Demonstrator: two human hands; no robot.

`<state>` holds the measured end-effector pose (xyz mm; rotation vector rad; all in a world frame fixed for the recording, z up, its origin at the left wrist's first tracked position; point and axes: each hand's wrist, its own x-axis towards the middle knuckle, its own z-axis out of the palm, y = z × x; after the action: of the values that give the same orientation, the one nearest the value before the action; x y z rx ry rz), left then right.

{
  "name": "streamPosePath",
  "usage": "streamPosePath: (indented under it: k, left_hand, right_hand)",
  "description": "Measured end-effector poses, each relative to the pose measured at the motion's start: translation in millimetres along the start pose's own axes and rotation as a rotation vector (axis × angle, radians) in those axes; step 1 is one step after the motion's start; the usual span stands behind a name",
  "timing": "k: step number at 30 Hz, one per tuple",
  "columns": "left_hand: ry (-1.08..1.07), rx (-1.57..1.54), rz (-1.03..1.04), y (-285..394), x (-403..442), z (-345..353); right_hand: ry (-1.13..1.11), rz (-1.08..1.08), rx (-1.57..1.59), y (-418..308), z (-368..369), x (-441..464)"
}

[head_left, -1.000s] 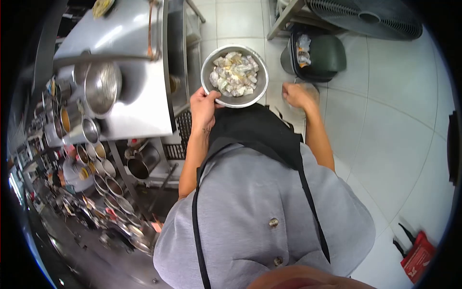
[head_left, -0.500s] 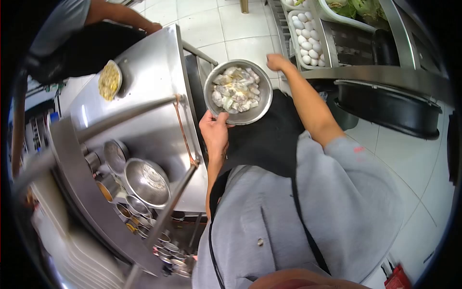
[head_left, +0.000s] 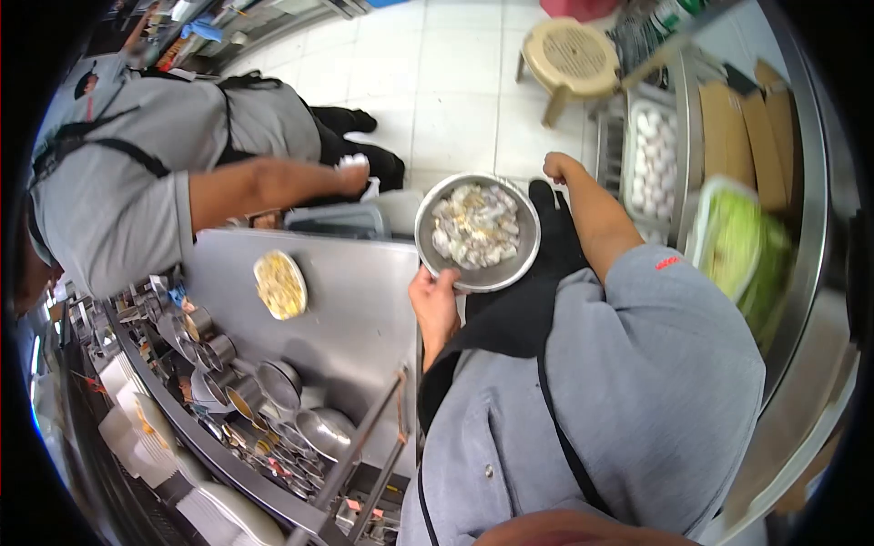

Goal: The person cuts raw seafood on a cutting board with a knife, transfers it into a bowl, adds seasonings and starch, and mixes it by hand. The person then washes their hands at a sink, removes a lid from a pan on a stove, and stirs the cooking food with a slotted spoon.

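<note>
My left hand (head_left: pixel 435 305) grips the near-left rim of a round metal bowl (head_left: pixel 529 241), thumb over the edge. Inside the bowl lie pale, glistening raw pieces (head_left: pixel 473 223) with a yellowish patch on top; their exact kind is unclear. The bowl is in front of my black apron, just beyond the corner of the steel table. My right hand (head_left: pixel 563 167) is apart from the bowl, to its upper right, with its fingers curled closed and nothing showing in them.
A steel table (head_left: pixel 355 282) at left bears a white dish of yellowish food (head_left: pixel 280 285). Metal pots and bowls (head_left: pixel 278 387) stand nearer me. A co-worker (head_left: pixel 182 136) reaches over the far side. A stool (head_left: pixel 569 55), eggs in a tray (head_left: pixel 654 159) and lettuce (head_left: pixel 728 237) are ahead and right.
My view has turned and moved forward along the table. The bowl stays in my left hand. More of the co-worker, the stool and the lettuce have come into view.
</note>
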<state>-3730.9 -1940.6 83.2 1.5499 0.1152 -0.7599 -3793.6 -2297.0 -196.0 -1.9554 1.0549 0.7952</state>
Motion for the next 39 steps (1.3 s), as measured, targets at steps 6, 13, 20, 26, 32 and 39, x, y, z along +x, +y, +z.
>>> streamPosePath:
  k: [6,13,20,26,32,39]
  left_hand:
    - [0.097,-0.124,-0.034,61.0,99.4,45.8]
    - [0.195,-0.154,-0.098,122.3,281.5,64.0]
    - [0.211,-0.146,-0.128,228.0,433.6,70.1]
    - [0.301,-0.187,-0.098,284.8,557.1,89.0]
    - [0.510,-0.370,-0.134,326.0,614.4,135.7]
    - [0.812,-0.635,-0.101,338.6,634.8,140.4]
  right_hand:
    - [0.072,-0.249,0.067,-90.7,-129.0,87.4]
    - [0.213,-0.337,-0.228,-85.0,-229.1,190.8]
    - [0.017,-0.028,-0.180,-58.2,-315.2,205.3]
    - [-0.160,-0.132,-0.125,-117.7,-380.2,301.6]
    - [-0.154,-0.197,-0.560,-288.6,-528.8,401.6]
    - [-0.260,-0.732,-0.799,-485.2,-617.4,509.7]
